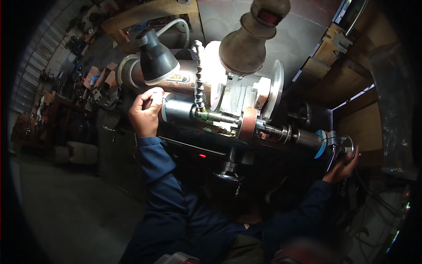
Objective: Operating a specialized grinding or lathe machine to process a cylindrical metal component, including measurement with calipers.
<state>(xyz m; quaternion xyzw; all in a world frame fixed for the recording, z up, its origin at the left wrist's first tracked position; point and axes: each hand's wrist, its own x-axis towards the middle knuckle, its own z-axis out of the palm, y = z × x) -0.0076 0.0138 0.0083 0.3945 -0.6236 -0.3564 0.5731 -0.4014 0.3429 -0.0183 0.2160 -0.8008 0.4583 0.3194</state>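
Note:
My left hand (145,113) is closed at the left end of a grey metal cylinder (179,110) on a grinding machine. Its thumb and fingers press together, and I cannot make out what lies between them. Far to the right, my right hand (343,168) curls round a small shiny handwheel (347,143) at the end of a blue-ringed metal cylinder (309,139). Between the hands runs a slim metal shaft (220,117) with a wide reddish-brown collar (248,124). Behind it stands a large thin disc (277,90).
A black lamp (158,59) shines down beside a segmented coolant hose (199,75). Above the shaft hangs a beige duct (244,42). A handwheel (228,176) sticks out at the machine's front, near a red light (202,155). Wooden boards (356,114) stand on the right.

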